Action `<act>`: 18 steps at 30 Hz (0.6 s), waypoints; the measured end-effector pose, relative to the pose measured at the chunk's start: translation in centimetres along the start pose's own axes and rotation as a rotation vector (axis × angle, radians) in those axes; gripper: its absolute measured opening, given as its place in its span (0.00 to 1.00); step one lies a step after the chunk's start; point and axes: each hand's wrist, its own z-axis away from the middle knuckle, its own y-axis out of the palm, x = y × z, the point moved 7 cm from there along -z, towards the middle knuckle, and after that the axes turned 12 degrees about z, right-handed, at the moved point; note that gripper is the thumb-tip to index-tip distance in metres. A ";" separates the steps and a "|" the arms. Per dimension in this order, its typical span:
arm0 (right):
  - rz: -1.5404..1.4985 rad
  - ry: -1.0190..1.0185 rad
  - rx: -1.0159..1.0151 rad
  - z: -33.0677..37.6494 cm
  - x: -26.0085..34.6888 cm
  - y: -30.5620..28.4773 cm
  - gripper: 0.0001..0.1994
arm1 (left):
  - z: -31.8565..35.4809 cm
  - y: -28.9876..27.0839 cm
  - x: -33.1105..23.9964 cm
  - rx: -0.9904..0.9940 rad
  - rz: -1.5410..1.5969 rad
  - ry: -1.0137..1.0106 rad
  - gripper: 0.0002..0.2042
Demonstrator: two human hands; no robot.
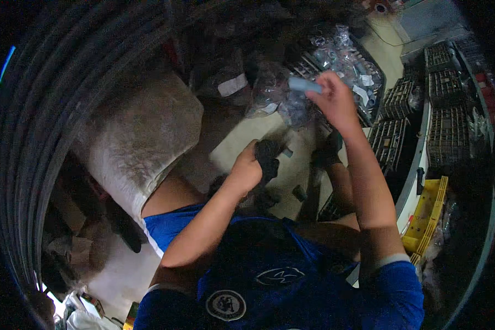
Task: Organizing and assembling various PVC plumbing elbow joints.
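Pinched by its right end in the right hand [338, 102]: a short, pale blue-grey tube [302, 84], plain and straight-sided, jutting out leftward from the fingertips. Lying almost level, with the free left end a touch higher; blurred along the outline, with the gripped end partly covered by fingers. Held in the left hand [247, 170]: a chunky black piece [267, 159], rounded at the top and uneven lower down, partly hidden at the left by the hand; too dim to tell its kind. Well apart from the tube, lower and to the left.
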 end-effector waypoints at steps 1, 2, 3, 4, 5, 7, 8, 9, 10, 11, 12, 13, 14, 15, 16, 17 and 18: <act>0.115 -0.078 -0.045 -2.3 -0.2 1.3 0.17 | -0.5 -0.6 0.5 -0.037 -0.101 0.081 0.14; 0.142 -0.103 -0.044 -4.0 -0.5 2.8 0.16 | -0.8 -0.4 0.6 -0.027 -0.093 0.076 0.14; 0.169 -0.129 -0.041 -5.3 -0.7 4.2 0.15 | -0.9 -0.6 0.0 -0.076 -0.277 0.122 0.13; 0.171 -0.129 -0.035 -6.2 -1.0 5.2 0.15 | -0.7 -0.9 -0.7 -0.133 -0.464 0.169 0.12; 0.220 -0.077 0.037 -6.6 -1.6 6.6 0.15 | -0.8 -1.4 -0.9 -0.132 -0.457 0.162 0.12; 0.145 0.022 0.006 -5.6 -2.5 8.7 0.14 | -0.8 -3.8 -2.6 -0.367 -0.508 0.288 0.10; 0.143 0.031 0.024 -3.7 -2.7 10.8 0.14 | 0.3 -4.6 -4.6 -0.390 -0.431 0.520 0.14; 0.097 0.120 -0.074 -1.2 -4.3 11.7 0.12 | -0.2 -6.1 -3.8 -0.416 -0.221 0.421 0.17; 0.061 0.210 -0.185 1.9 -6.9 12.0 0.12 | 0.7 -5.6 -5.3 -0.405 -0.079 0.448 0.18; 0.181 0.205 -0.084 6.8 -10.3 14.3 0.16 | 0.0 -7.0 -3.8 -0.513 0.060 0.372 0.18; 0.283 0.191 0.026 10.4 -12.8 16.0 0.20 | -1.0 -7.7 -3.6 -0.406 0.210 0.372 0.18; 0.271 0.193 0.038 9.9 -13.7 14.9 0.20 | -0.7 -8.1 -3.7 -0.398 0.357 0.362 0.18; 0.607 -0.022 0.319 8.8 -13.5 15.3 0.19 | -0.2 -8.3 -3.9 -0.394 0.496 0.357 0.17; 0.941 -0.248 0.589 8.9 -13.7 16.6 0.20 | -0.2 -8.5 -3.7 -0.403 0.482 0.359 0.17; 0.961 -0.218 0.577 10.0 -18.3 16.2 0.20 | -0.9 -7.1 -3.7 -0.321 0.561 0.367 0.16; 0.935 -0.144 0.432 10.4 -21.8 16.9 0.21 | -0.8 -6.7 -3.9 -0.270 0.627 0.385 0.16; 0.926 -0.058 0.283 10.6 -26.2 15.7 0.22 | -1.2 -5.5 -3.8 -0.245 0.630 0.382 0.16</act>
